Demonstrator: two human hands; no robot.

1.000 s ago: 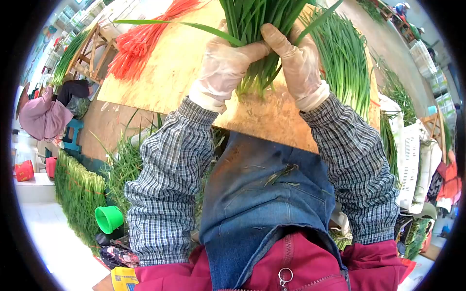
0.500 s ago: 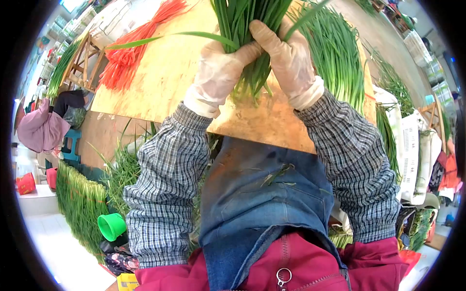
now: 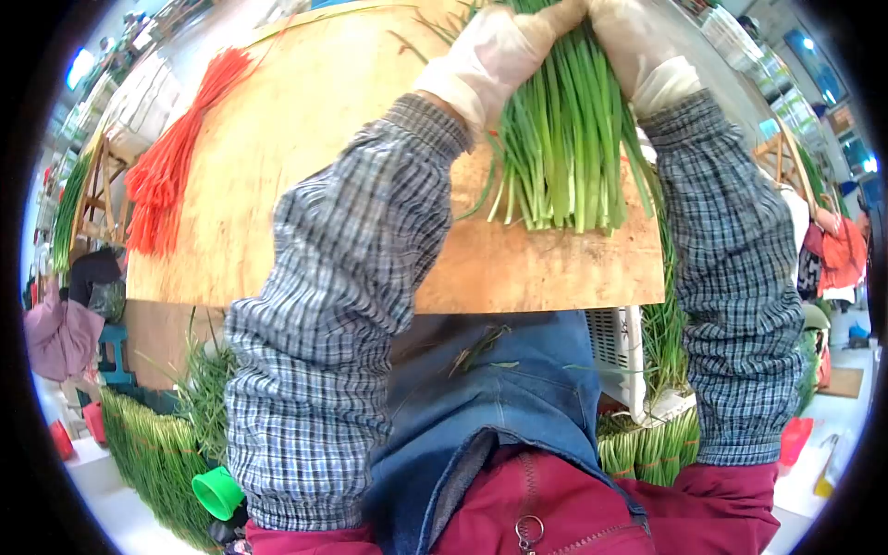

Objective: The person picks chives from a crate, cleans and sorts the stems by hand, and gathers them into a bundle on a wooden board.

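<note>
My gloved left hand (image 3: 504,55) is closed at the upper left side of a thick bunch of green leafy stalks (image 3: 564,139). Across from it, my gloved right hand (image 3: 643,51) is closed at the upper right side, the thumbs nearly meeting over the leaves. The fingers under the leaves are hidden. Pale cut ends of the stalks fan toward me on the right part of a wooden board (image 3: 361,185). A bundle of red strips (image 3: 176,166) lies at the board's left side.
A person in a pink top (image 3: 63,333) sits at far left. Bundled greens (image 3: 157,462) and a green cup (image 3: 218,492) are at lower left. A white plastic crate (image 3: 622,356) stands below the board's right edge. Loose stalks lie at the board's top.
The view has turned right. Both hands have moved with the greens to the board's right side, where the separate pile lay; held bunch and pile no longer show apart.
</note>
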